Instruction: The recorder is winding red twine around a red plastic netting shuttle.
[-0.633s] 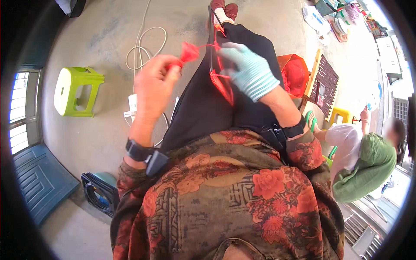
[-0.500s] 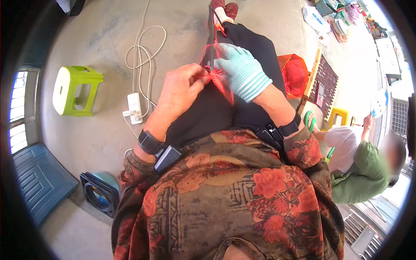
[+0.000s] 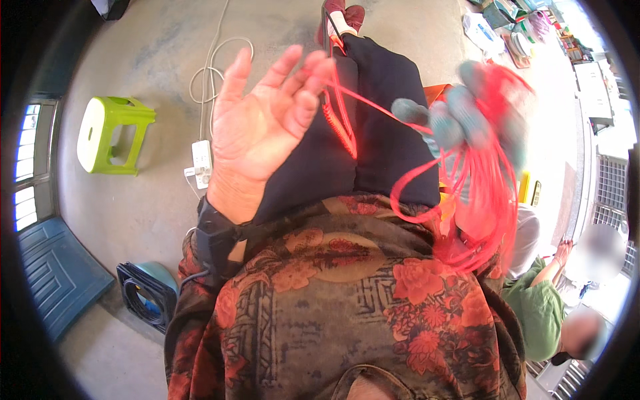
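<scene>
Head view: the left hand (image 3: 263,137) is up at ten o'clock, palm flat, fingers spread, holding nothing, though a taut strand of the red cord (image 3: 490,200) crosses just by its fingertips. Over at two o'clock the right hand (image 3: 460,120), in a teal glove and blurred, has its grip closed around a bundle of that cord, loops hanging to four o'clock over the dark trousers (image 3: 373,133).

Risk, I'd say: those loose loops could tangle or catch on the knotted red strip on the lap, since so much hangs slack.

Against half a second ago: both hands were then pinched together at the lap; now they're swung wide apart, left hand emptied.

Green stool (image 3: 110,133) at nine o'clock.
</scene>
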`<state>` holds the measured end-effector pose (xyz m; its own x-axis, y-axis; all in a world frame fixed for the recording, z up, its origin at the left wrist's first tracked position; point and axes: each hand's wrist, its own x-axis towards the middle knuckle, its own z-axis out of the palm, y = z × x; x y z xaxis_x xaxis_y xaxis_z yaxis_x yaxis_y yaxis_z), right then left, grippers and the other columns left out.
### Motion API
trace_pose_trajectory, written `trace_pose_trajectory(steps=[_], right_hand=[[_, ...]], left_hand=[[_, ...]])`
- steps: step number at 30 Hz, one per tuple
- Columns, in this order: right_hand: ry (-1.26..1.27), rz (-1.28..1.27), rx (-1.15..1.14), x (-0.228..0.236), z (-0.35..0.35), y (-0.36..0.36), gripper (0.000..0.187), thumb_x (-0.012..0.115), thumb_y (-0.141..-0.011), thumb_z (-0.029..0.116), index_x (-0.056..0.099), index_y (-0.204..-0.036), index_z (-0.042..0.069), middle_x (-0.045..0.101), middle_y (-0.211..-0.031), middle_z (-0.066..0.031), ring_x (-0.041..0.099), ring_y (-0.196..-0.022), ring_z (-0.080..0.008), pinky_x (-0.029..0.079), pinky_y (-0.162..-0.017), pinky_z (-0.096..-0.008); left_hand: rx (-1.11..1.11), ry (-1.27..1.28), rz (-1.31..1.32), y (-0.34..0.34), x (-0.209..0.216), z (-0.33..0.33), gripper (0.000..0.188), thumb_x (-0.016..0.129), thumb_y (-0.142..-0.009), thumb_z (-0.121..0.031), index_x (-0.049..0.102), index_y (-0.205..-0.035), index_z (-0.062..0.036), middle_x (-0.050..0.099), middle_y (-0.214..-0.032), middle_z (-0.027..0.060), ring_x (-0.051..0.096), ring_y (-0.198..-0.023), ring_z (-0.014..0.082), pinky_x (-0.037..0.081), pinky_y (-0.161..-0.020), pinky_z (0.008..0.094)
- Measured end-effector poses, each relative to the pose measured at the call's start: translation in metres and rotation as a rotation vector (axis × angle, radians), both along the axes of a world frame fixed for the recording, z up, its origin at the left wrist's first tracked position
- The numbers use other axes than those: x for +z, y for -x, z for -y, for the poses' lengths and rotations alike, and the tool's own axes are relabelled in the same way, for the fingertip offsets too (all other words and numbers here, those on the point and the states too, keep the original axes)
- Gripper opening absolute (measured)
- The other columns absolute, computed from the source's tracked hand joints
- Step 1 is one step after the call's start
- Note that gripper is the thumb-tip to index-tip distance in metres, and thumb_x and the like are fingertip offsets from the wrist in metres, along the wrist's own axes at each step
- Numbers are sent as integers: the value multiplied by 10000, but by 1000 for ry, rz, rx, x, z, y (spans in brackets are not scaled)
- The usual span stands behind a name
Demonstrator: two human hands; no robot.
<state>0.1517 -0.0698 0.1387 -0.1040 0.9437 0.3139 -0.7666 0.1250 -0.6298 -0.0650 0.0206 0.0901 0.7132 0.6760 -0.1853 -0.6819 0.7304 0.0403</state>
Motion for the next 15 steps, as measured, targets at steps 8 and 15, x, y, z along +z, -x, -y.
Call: trace_pose_trajectory(steps=[8,15], right_hand=[[333,1463,-106,-87,-33,25,534,763,-718,414,617,-1050,22,669,-924,-137,635,-793,-234,501,-772,-315],[360,1573,19,-80,-18,34,419,729,-770,392,630,-947,26,647,-783,-158,634,-713,-266,496,-688,-345]], left_hand=[[-15,20,-384,22,-49,11,318,558,-906,-264,537,-1089,-5,432,-697,8,437,-642,132,351,-476,225],[-139,-306,-705,41,-63,45,193,543,-927,-180,559,-1055,-37,358,-577,-43,352,-479,56,264,-384,191]])
